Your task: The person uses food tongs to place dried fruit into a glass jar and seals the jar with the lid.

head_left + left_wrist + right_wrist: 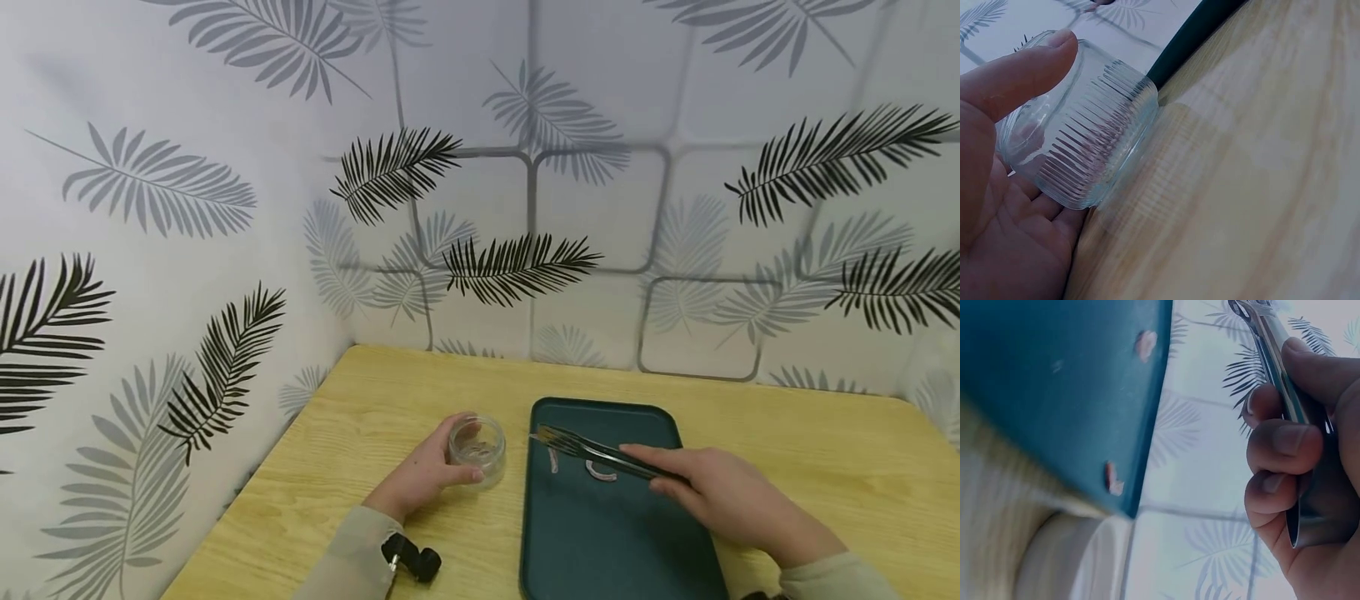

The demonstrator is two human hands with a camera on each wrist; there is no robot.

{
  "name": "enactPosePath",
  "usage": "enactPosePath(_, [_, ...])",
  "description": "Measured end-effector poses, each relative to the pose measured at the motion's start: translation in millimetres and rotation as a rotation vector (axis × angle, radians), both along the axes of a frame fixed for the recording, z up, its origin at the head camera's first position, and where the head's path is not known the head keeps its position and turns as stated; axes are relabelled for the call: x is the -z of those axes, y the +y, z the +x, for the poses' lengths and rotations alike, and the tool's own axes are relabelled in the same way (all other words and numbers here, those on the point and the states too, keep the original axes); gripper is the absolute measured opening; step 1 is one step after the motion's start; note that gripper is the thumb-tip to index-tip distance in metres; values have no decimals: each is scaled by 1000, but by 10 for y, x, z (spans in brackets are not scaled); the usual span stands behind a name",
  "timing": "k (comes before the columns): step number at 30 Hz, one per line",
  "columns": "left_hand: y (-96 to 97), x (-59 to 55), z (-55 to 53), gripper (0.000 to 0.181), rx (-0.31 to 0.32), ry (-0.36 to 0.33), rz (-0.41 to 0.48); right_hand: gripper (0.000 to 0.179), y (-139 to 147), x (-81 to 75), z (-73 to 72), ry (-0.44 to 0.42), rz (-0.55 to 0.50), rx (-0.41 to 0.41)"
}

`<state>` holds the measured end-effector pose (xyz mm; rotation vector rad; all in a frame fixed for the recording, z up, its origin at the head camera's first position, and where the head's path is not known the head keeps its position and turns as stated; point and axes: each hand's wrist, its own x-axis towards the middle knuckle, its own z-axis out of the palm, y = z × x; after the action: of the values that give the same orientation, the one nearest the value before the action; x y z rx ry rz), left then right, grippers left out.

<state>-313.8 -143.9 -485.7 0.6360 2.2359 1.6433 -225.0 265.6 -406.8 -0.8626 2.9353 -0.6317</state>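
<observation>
My left hand (435,467) holds a small clear glass jar (491,471), thumb on one side and fingers on the other. The left wrist view shows the jar's ribbed wall (1100,134), with its base down at the wooden tabletop. Metal tongs (618,460) are gripped in my right hand (720,492), fingers curled round the handle (1319,512). Their tips point left over the dark green tray (615,542), near its left edge. Under them on the tray lie two small pinkish curved pieces, one short strip (553,461) and one C-shaped piece (601,473).
The light wooden table (420,375) meets a leaf-patterned wall (480,317) at the back, and another such wall (150,317) stands at the left. A pale, blurred round-walled shape (1060,562) shows beside the tray in the right wrist view.
</observation>
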Motion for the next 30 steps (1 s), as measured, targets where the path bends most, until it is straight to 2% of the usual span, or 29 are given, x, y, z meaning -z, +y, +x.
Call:
enactPosePath(5, [9,23,8,84,-5,-10,-2,51,-98,-79,-17,17,-16,-21])
enactPosePath(11, [18,-3,4,83,-7,11,-4,51,-249,-165,-61,87,-23,-35])
enactPosePath(19, [12,21,5,84,-13,-8,-3,53,-455,-252,-139,165,-27,-56])
enactPosePath(30, [14,-10,12,84,-13,1,-10,54,-661,-276,-221,183,-43,-55])
